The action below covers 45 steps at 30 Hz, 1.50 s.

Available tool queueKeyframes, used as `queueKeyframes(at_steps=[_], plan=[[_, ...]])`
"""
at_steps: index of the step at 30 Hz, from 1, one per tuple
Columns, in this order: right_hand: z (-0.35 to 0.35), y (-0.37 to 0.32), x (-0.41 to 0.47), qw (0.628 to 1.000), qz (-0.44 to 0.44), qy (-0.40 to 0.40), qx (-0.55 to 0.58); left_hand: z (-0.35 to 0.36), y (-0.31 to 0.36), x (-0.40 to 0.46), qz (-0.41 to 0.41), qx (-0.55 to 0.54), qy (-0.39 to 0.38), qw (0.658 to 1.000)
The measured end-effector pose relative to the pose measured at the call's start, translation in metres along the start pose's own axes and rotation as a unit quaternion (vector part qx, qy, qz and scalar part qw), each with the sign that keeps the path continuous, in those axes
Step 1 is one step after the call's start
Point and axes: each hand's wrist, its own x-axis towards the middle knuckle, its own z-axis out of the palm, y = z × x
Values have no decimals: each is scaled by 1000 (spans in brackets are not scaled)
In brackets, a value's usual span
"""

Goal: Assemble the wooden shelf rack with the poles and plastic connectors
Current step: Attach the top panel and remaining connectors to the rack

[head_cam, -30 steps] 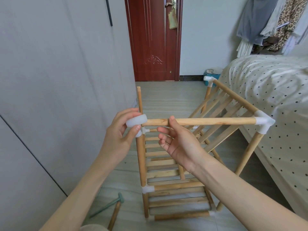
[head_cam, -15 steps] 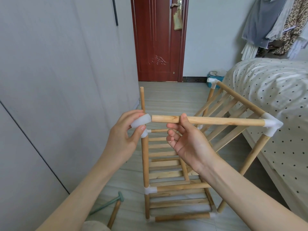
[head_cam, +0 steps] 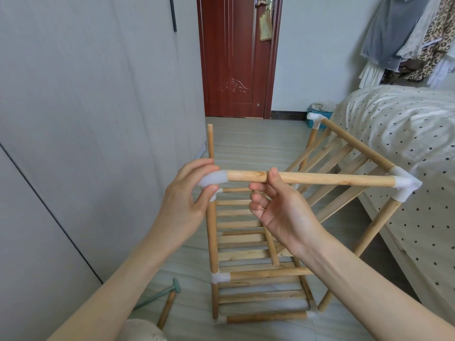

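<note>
The partly built wooden rack stands on the floor in front of me, with slatted shelves and white plastic connectors at its joints. A horizontal top pole runs from a white corner connector on the right to a white plastic connector on its left end. My left hand grips that left connector between thumb and fingers. My right hand holds the pole from below, thumb on top, fingers curled under it. A bare upright pole rises just behind my left hand.
A grey wardrobe fills the left side. A bed with a dotted cover lies close on the right. A red door stands at the back. A loose pole and a green-headed mallet lie on the floor at lower left.
The connector sits further onto the pole's left end than before. Both hands kept their hold, and the view shifted slightly.
</note>
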Motion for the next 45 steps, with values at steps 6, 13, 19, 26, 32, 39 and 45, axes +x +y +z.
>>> queueKeyframes(at_steps=[6, 13, 19, 26, 32, 39, 45], plan=[[-2, 0, 1, 1000, 2, 3, -18, 1, 2, 1, 6, -3, -4, 1000], [-7, 6, 2, 999, 7, -2, -48, 6, 1, 5, 57, 41, -40, 997], [-6, 7, 3, 998, 26, 9, -51, 9, 8, 3, 14, -54, -31, 998], [-4, 9, 12, 999, 16, 35, 4, 20, 23, 42, -359, -331, 4, 873], [-13, 16, 20, 998, -29, 3, -50, 31, 8, 42, -319, -279, -48, 904], [-24, 24, 22, 996, -37, -43, -72, 39, -5, 37, -336, -274, -43, 900], [-18, 17, 11, 997, -9, -33, -67, 37, 2, 32, -336, -302, -37, 891]])
